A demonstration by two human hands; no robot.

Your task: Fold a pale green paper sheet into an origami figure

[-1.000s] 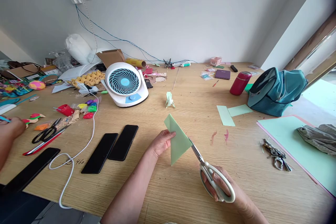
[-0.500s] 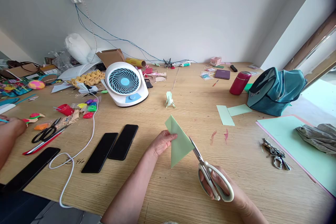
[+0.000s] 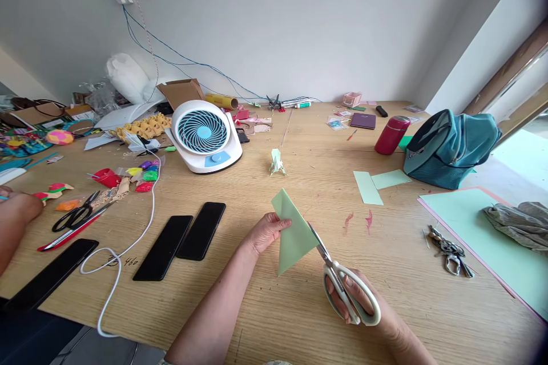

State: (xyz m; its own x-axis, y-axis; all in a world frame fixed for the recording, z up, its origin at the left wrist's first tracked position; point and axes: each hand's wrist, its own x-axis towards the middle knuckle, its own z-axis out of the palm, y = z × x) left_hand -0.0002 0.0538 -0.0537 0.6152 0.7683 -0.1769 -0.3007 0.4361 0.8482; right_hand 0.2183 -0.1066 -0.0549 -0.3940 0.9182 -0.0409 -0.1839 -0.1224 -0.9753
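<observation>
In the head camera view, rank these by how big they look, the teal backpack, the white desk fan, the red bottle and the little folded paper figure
1. teal backpack
2. white desk fan, clearly smaller
3. red bottle
4. folded paper figure, smallest
All stand at a similar depth on the table, so the order looks dependable.

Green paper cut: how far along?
Done: sheet already folded into a triangle. In hand: left hand pinches its left edge; right hand holds white scissors, blades at the right edge. Left: no cut-off piece shows, so the cut looks barely begun.
</observation>
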